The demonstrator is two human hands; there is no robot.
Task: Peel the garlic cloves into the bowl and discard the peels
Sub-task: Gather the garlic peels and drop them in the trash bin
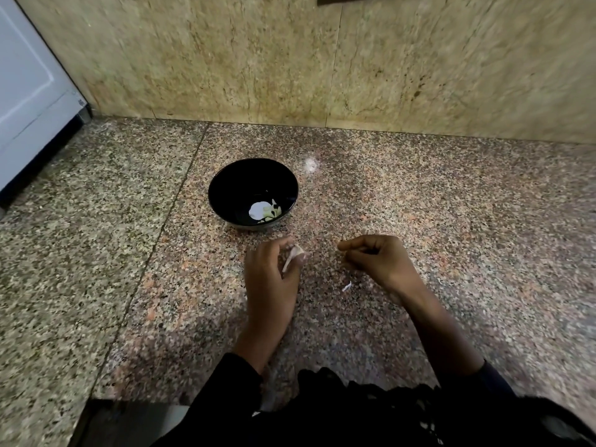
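Note:
A black bowl stands on the speckled granite counter, with pale peeled garlic pieces and a bright glare spot at its bottom. Just in front of the bowl, my left hand pinches a garlic clove with pinkish-white skin still on it. My right hand hovers a short way to the right, its fingers curled and its fingertips pressed together; whether they pinch a bit of peel I cannot tell. A small white peel scrap lies on the counter under the right wrist.
A stone backsplash rises behind the counter. A white appliance stands at the left end. A small whitish mark sits right of the bowl. The counter's front edge runs along the bottom left, by my dark sleeves.

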